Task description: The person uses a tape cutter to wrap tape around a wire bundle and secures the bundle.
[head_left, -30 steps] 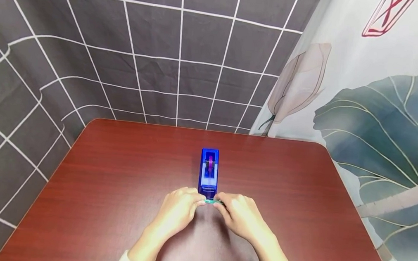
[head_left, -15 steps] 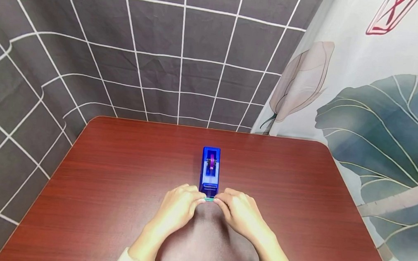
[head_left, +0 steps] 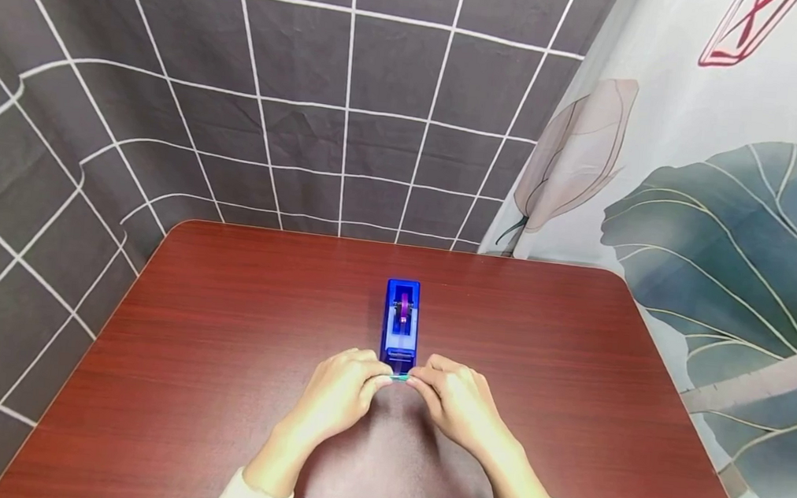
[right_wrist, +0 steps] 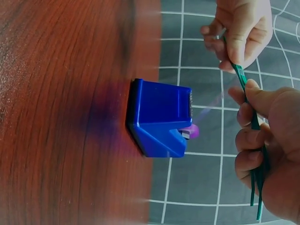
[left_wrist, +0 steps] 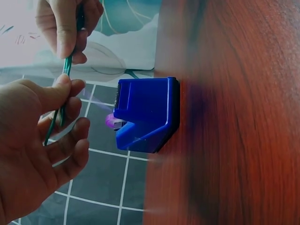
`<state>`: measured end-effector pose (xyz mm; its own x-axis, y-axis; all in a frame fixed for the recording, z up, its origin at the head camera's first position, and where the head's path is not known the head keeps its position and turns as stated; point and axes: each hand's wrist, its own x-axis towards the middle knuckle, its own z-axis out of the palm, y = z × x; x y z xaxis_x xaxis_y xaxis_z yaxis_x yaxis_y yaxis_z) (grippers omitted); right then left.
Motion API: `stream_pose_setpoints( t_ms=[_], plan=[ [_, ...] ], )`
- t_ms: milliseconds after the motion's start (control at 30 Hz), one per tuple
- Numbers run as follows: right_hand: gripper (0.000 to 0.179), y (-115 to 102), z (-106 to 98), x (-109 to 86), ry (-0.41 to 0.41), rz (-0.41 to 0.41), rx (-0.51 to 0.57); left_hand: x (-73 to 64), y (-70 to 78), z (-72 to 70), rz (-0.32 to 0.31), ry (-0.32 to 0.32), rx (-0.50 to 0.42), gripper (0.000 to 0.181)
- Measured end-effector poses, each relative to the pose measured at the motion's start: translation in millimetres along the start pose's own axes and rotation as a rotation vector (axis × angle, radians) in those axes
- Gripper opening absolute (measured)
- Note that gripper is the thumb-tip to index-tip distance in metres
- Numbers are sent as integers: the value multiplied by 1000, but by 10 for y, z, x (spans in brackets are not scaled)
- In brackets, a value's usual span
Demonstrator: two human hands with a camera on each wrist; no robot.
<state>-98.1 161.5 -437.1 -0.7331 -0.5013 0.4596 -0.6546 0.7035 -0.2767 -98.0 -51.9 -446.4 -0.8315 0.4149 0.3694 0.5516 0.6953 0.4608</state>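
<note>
Between the fingertips of both hands, a bundle of thin green strips (head_left: 399, 377) is held just in front of a blue tape dispenser (head_left: 400, 344). My left hand (head_left: 344, 387) pinches one part with thumb and index finger; two loose ends (left_wrist: 48, 131) trail past its palm in the left wrist view. My right hand (head_left: 456, 400) pinches the other part, its remaining fingers curled along the strips (right_wrist: 255, 122). The short stretch between the hands looks shiny. A faint translucent band runs from near the dispenser's purple roll (right_wrist: 191, 131) toward the hands; where it ends is unclear.
The dispenser stands on a reddish-brown wooden table (head_left: 244, 307), its toothed cutter (right_wrist: 191, 104) toward the hands. Behind the table hangs a dark grey curtain (head_left: 294, 137) with white grid lines. A white leaf-patterned curtain (head_left: 665, 130) hangs at the right.
Both hands stay pinched on the green strips and shift slightly forward, close to the dispenser. Less of the strips shows beside the right fingers than a second ago. The head view has shifted a little.
</note>
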Motion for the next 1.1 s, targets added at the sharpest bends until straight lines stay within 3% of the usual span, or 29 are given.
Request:
stream_pose_setpoints(
  t_ms=[333, 667, 867, 1100],
  plan=[
    [13, 40, 50, -4, 56, -57, 4, 50, -29, -57, -57, -43, -119, 6],
    [8, 66, 74, 4, 100, -112, -10, 69, -42, -90, -85, -72, -166, 16],
    [6, 66, 72, 14, 105, -103, -3, 58, -45, -83, -90, -35, -189, 12],
    [4, 42, 27, 38, 52, -43, 1, 65, -33, -45, -50, 48, -174, 9]
  ],
)
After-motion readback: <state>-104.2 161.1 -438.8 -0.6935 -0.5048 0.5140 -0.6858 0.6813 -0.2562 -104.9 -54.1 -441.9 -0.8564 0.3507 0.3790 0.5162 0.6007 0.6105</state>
